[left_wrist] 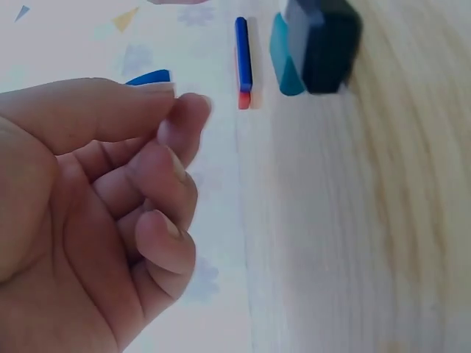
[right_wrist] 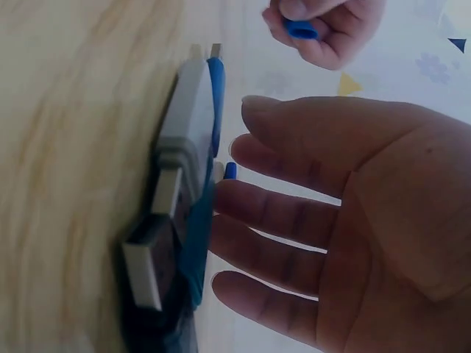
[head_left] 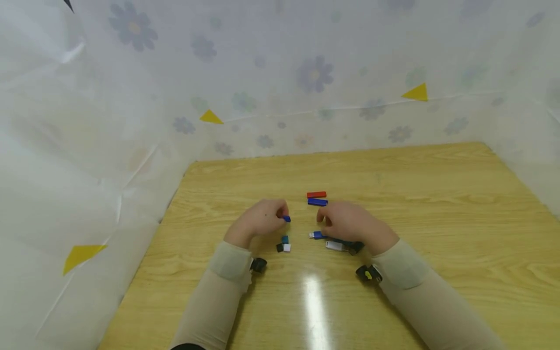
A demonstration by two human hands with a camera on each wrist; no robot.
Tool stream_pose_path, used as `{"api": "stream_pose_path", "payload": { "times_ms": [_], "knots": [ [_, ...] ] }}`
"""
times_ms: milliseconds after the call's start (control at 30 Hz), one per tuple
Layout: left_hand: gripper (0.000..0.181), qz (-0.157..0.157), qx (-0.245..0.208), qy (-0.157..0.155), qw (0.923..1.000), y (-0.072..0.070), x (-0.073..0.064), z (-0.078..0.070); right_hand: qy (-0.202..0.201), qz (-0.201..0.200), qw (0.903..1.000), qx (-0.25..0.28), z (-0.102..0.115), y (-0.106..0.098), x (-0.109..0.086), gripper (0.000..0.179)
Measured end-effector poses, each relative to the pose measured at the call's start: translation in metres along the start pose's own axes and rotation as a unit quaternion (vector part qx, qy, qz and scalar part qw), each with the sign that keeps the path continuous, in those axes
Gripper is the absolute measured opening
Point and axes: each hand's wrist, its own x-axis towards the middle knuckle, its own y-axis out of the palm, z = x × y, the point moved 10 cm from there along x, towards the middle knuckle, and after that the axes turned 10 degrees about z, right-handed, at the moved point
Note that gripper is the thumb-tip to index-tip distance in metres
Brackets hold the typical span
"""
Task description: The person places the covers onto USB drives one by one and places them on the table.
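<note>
My left hand (head_left: 264, 217) pinches a small blue cap (head_left: 286, 218) between thumb and forefinger. Its hollow end shows in the right wrist view, where the cap (right_wrist: 302, 30) sticks out of the fingers. Over the row of USB sticks hovers my right hand (head_left: 350, 222), its fingers loosely extended and nothing between them. Near its thumb lies a blue USB stick (head_left: 318, 235) with its metal plug bare. Beside that are a grey USB stick (right_wrist: 186, 110), a teal one (right_wrist: 197, 243) and a black one (right_wrist: 153, 261) with its plug showing.
Three loose caps, teal (head_left: 285, 239), black (head_left: 280, 248) and white (head_left: 287, 248), lie together below my left hand. Farther back, a red stick (head_left: 316, 195) lies beside a blue stick (head_left: 317, 202). The wooden table (head_left: 393, 180) meets a flowered sheet (head_left: 280, 73) behind.
</note>
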Motion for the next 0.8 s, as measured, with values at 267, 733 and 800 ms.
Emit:
{"api": "stream_pose_path", "payload": {
  "times_ms": [267, 733, 800],
  "knots": [
    [0.005, -0.007, -0.018, 0.023, 0.9995, -0.001, -0.003, -0.011, 0.0, -0.001, 0.9999, -0.017, 0.004, 0.005, 0.0, 0.012],
    [0.017, 0.04, -0.035, 0.041, 0.9978, 0.018, 0.004, -0.024, 0.005, 0.003, 0.9997, -0.024, 0.011, 0.006, 0.0, 0.014],
    [0.014, 0.027, -0.028, 0.052, 0.9979, 0.017, 0.004, -0.028, 0.003, 0.002, 0.9999, -0.015, 0.01, 0.005, 0.0, 0.015]
  ]
}}
